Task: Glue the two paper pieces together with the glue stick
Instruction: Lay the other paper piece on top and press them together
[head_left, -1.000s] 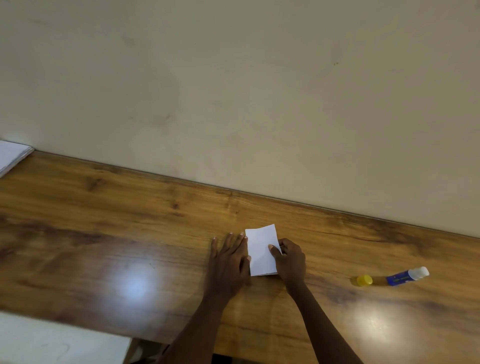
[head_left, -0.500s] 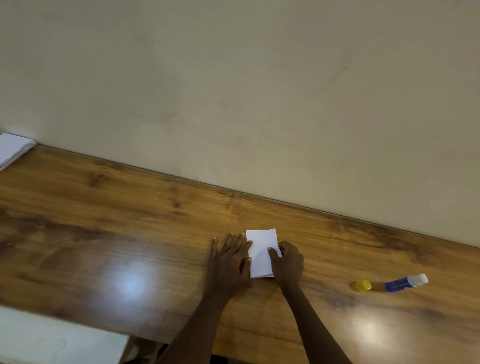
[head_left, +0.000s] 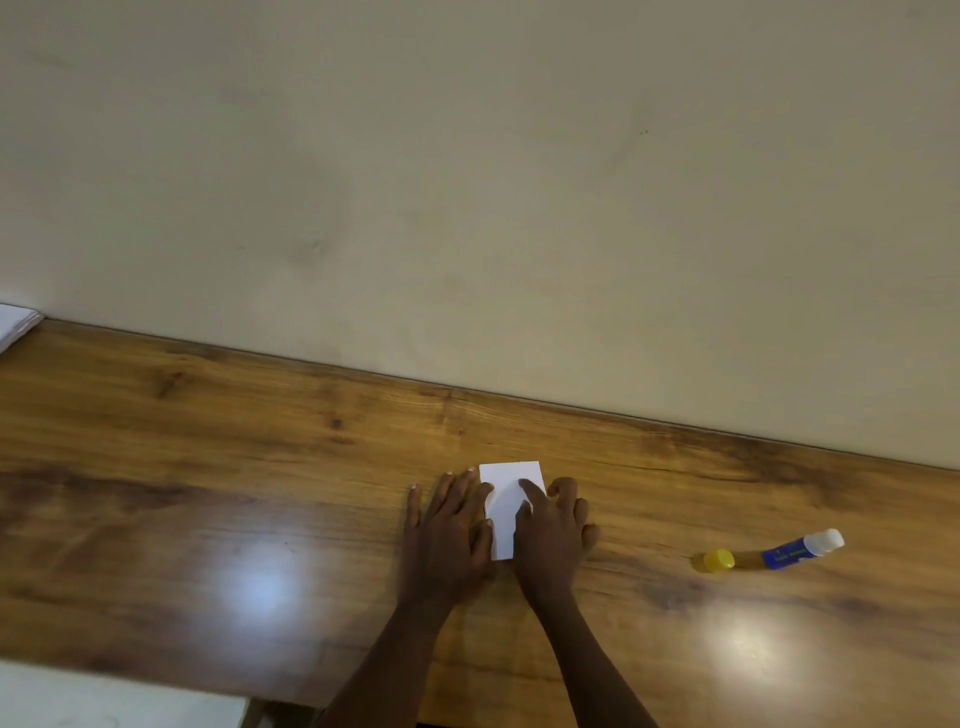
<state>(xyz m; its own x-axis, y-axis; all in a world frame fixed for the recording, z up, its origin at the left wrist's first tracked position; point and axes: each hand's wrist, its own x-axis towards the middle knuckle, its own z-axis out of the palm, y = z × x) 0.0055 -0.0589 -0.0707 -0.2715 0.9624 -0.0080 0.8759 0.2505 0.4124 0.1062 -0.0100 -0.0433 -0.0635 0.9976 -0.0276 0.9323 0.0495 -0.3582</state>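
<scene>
Paper lies flat on the table. My left hand is open, flat beside it. My right hand presses one finger down so the pieces stick. Right of the paper, well apart, lie the glue stick and its cap.
</scene>
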